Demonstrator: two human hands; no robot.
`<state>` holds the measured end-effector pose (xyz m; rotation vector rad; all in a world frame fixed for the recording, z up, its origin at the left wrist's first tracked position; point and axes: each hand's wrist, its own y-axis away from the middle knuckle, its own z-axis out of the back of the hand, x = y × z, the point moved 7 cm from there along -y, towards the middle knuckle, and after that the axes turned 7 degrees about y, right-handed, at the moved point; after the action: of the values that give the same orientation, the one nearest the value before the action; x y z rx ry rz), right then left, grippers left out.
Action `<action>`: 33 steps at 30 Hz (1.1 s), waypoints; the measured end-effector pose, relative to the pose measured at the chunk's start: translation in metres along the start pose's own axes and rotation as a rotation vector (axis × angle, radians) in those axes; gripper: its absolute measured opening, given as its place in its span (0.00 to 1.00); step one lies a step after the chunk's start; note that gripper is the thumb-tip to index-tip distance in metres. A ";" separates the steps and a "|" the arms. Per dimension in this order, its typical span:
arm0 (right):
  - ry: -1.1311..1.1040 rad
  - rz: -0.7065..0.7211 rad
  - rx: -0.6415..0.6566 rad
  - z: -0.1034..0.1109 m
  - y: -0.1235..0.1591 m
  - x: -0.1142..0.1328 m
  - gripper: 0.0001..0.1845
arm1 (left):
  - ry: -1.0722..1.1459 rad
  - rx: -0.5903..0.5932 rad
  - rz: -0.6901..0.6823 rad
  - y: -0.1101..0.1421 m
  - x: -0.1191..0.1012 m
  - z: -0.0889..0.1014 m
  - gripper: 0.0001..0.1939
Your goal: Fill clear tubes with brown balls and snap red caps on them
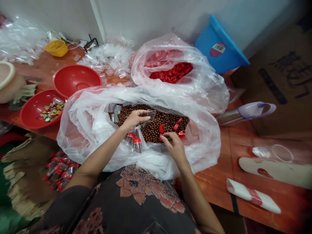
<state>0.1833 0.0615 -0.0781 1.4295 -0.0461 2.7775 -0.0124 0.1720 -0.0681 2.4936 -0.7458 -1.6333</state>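
- While you work over the open white plastic bag [80,130], your left hand [136,118] and right hand [174,145] both stay low above its contents.
- Your left fingers [142,113] are narrowed around a clear plastic tube [151,115], holding it near their tips above the beads.
- Your right fingers [168,135] are pinched narrowly on a red cap [162,137], at the near edge of the beads.
- Glossy brown beads [156,125] fill the middle of that bag, directly under both hands, with more red caps [179,128] lying on them just beside your right hand.
- Capped tubes [134,144] lie just below your left wrist, and uncapped tubes [114,113] sit at the far left edge of the beads.
- A second plastic bag [207,91] holds red caps [170,68] beyond the first.
- Loose clear tubes [107,58] are heaped on the wooden table [214,182] to its left.
- To your left are two red bowls, the nearer [31,112] holding wrapped sweets [51,111] and the farther [75,79] beyond it.
- Finished-looking tubes [60,170] lie low by your left side, beyond your patterned dark garment [136,195].
- A blue bucket [219,45] leans at the far edge of the table.
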 end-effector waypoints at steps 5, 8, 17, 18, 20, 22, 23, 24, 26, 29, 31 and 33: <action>0.049 -0.094 0.053 -0.009 -0.005 -0.001 0.25 | 0.055 0.001 0.026 0.039 -0.011 -0.008 0.24; 0.150 -0.081 0.062 -0.013 -0.010 0.003 0.29 | 0.083 -0.022 0.019 0.053 -0.013 -0.010 0.24; -0.402 -0.139 -0.077 -0.004 -0.012 0.012 0.36 | -0.017 -0.069 -0.148 0.067 -0.018 -0.008 0.22; -0.501 -0.155 -0.085 -0.003 -0.012 0.015 0.34 | -0.009 -0.060 -0.157 0.068 -0.018 -0.009 0.22; -0.653 -0.179 -0.113 0.001 -0.014 0.023 0.28 | 0.019 -0.030 -0.157 0.068 -0.016 -0.011 0.22; -0.754 -0.201 -0.146 0.005 -0.016 0.029 0.24 | 0.051 -0.011 -0.130 0.067 -0.010 -0.014 0.22; -0.791 -0.215 -0.155 0.006 -0.017 0.030 0.22 | 0.063 -0.005 -0.110 0.066 -0.007 -0.015 0.23; -0.822 -0.228 -0.154 0.006 -0.018 0.031 0.20 | 0.072 -0.001 -0.089 0.066 -0.004 -0.016 0.23; -0.857 -0.245 -0.141 0.006 -0.022 0.032 0.19 | 0.091 -0.001 -0.052 0.066 0.001 -0.018 0.24; -0.838 -0.220 -0.155 0.008 -0.025 0.034 0.16 | 0.097 0.011 -0.025 0.070 0.005 -0.021 0.25; -0.791 -0.175 -0.153 0.010 -0.027 0.037 0.16 | 0.087 0.022 -0.012 0.073 0.006 -0.023 0.25; -0.759 -0.137 -0.106 0.008 -0.029 0.040 0.19 | 0.079 0.028 0.004 0.075 0.008 -0.024 0.25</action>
<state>0.1676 0.0902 -0.0402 2.2435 -0.0964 1.9435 -0.0157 0.0982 -0.0412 2.5566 -0.7697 -1.5240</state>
